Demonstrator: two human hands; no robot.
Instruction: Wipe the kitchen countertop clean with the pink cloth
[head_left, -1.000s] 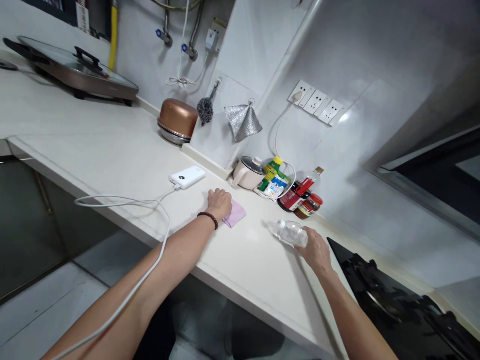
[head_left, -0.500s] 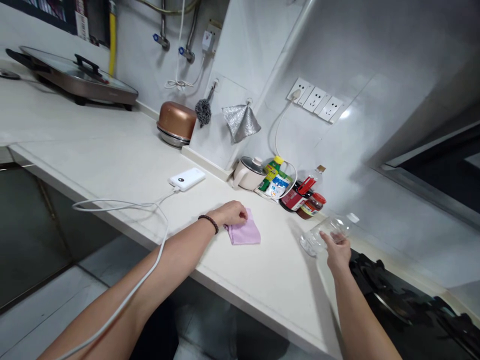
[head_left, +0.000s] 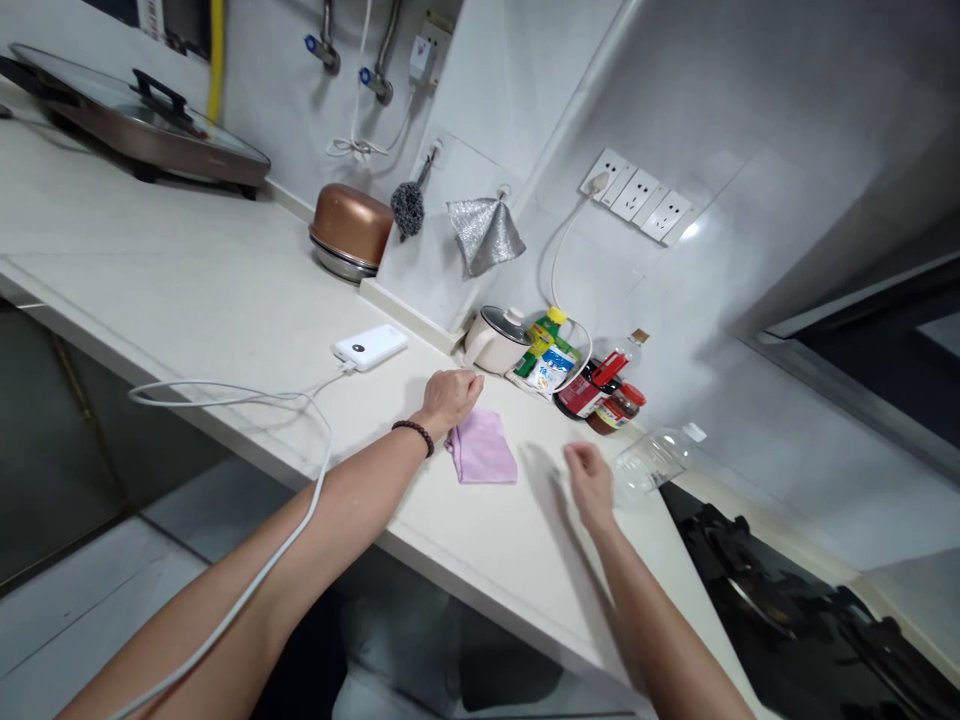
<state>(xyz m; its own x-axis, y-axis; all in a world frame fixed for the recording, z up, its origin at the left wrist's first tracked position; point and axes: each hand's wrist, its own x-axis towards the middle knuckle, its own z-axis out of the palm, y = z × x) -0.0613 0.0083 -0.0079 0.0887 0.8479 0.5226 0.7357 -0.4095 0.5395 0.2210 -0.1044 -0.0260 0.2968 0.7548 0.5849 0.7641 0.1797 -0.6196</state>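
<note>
A folded pink cloth [head_left: 484, 448] lies flat on the white counter [head_left: 480, 540]. My left hand [head_left: 448, 398] rests at its upper left edge, fingers curled in, with a dark bead bracelet at the wrist. Nothing shows in that hand, though its underside is hidden. My right hand [head_left: 590, 485] is over the counter between the cloth and a clear plastic bottle [head_left: 654, 462], slightly blurred. Its fingers are curled with nothing seen in them. The bottle has a white cap and stands apart from my fingers.
A small lidded pot [head_left: 496, 340], a dark jar [head_left: 586, 390] and a red-lidded jar [head_left: 616, 410] stand along the wall. A white power bank [head_left: 371, 347] has a cable [head_left: 319, 490] running across my left forearm. The gas stove [head_left: 757, 590] is at right.
My right hand has let go of the plastic bottle and moved left, toward the cloth. My left hand has shifted slightly up and off the cloth's middle.
</note>
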